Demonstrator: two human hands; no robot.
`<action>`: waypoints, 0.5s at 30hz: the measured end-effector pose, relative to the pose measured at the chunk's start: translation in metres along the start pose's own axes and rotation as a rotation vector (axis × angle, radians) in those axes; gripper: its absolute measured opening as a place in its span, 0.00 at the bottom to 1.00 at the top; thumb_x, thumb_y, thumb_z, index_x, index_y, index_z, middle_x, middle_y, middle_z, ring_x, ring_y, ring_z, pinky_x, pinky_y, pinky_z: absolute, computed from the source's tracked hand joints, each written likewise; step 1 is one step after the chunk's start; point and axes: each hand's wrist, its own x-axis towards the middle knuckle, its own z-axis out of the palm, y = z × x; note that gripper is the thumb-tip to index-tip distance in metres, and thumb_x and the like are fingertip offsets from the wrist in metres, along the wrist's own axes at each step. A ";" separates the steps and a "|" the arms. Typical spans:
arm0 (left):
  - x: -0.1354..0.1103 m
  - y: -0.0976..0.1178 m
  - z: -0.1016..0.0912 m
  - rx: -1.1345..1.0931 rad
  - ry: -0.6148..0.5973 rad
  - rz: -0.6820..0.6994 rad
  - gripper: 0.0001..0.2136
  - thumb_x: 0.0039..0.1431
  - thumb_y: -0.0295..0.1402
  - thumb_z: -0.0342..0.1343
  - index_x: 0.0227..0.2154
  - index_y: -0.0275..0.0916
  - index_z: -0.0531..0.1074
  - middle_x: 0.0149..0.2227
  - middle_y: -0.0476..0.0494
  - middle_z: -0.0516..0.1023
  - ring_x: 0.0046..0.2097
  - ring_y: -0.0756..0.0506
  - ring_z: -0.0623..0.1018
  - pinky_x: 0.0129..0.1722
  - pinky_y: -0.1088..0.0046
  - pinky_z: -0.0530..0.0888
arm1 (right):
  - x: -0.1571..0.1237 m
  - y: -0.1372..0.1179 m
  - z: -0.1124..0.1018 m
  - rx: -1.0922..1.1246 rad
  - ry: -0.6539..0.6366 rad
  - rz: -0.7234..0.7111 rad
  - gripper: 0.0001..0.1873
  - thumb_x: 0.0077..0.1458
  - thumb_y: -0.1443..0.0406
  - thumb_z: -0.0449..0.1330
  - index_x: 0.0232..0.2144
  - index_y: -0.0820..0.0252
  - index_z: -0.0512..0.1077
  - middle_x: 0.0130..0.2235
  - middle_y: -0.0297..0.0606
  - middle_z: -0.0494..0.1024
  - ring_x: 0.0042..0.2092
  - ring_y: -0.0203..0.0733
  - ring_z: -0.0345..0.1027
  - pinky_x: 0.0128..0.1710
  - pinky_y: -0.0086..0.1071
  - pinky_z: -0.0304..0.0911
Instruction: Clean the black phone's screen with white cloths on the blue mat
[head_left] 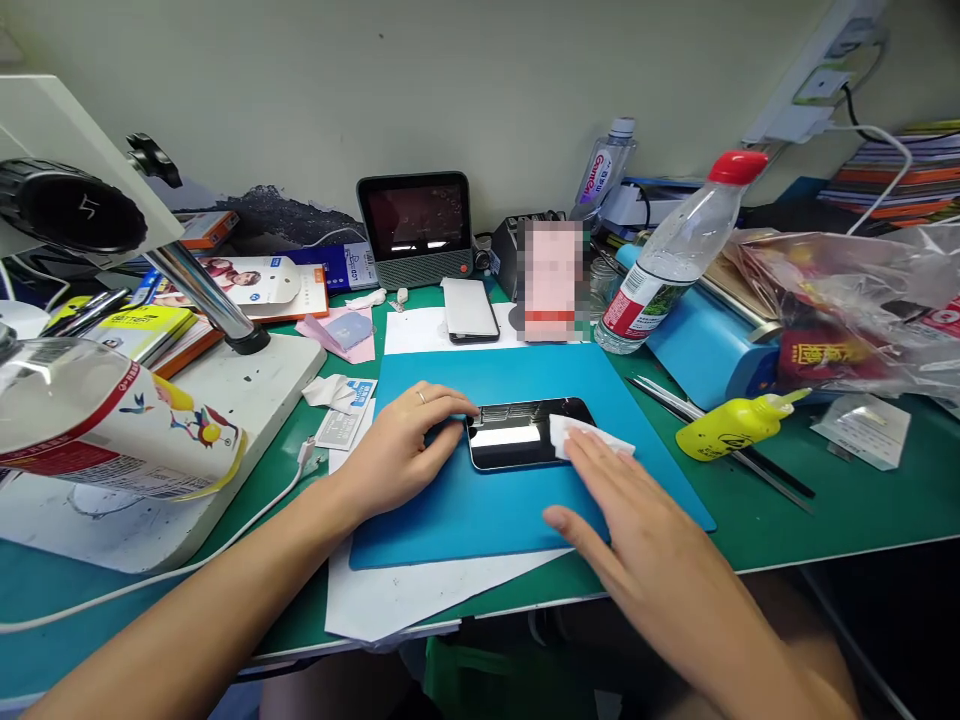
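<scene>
Your left hand [409, 445], loosely open, touches the left end of a phone [517, 437] lying lengthwise left-to-right on the blue mat [435, 530], while your flat, open right hand [641, 510] covers white tissue [561, 430] at its right.

At the worktop's [795, 525] back edge, a screen device [420, 225] faces forward; farther right is a red-capped clear bottle [667, 255]. By the left edge, a metal post [202, 290] rises from a white base [277, 390], partly hidden by a large labelled bottle [135, 430]. Toward the right edge are a yellow nozzle bottle [724, 430], slim tools [784, 476] and a clear plastic bag [900, 280].
</scene>
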 end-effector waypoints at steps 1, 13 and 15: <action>0.000 0.001 0.000 -0.007 -0.003 -0.009 0.12 0.70 0.28 0.50 0.50 0.43 0.74 0.51 0.45 0.79 0.52 0.43 0.75 0.52 0.63 0.71 | 0.005 0.005 0.001 -0.001 -0.015 0.025 0.40 0.68 0.45 0.45 0.66 0.71 0.64 0.67 0.51 0.65 0.67 0.57 0.61 0.63 0.52 0.64; 0.003 0.001 0.002 -0.042 -0.031 -0.038 0.12 0.72 0.34 0.49 0.53 0.43 0.72 0.51 0.44 0.78 0.52 0.42 0.75 0.53 0.62 0.70 | 0.056 -0.050 0.019 0.156 -0.144 0.046 0.52 0.62 0.37 0.46 0.68 0.78 0.57 0.70 0.60 0.56 0.72 0.62 0.47 0.69 0.56 0.51; 0.003 0.001 0.001 -0.014 -0.048 0.021 0.12 0.72 0.34 0.48 0.52 0.43 0.73 0.53 0.44 0.78 0.53 0.42 0.74 0.54 0.62 0.70 | 0.056 -0.063 0.018 0.235 -0.151 0.007 0.51 0.61 0.38 0.50 0.68 0.76 0.58 0.70 0.58 0.58 0.72 0.61 0.48 0.70 0.55 0.49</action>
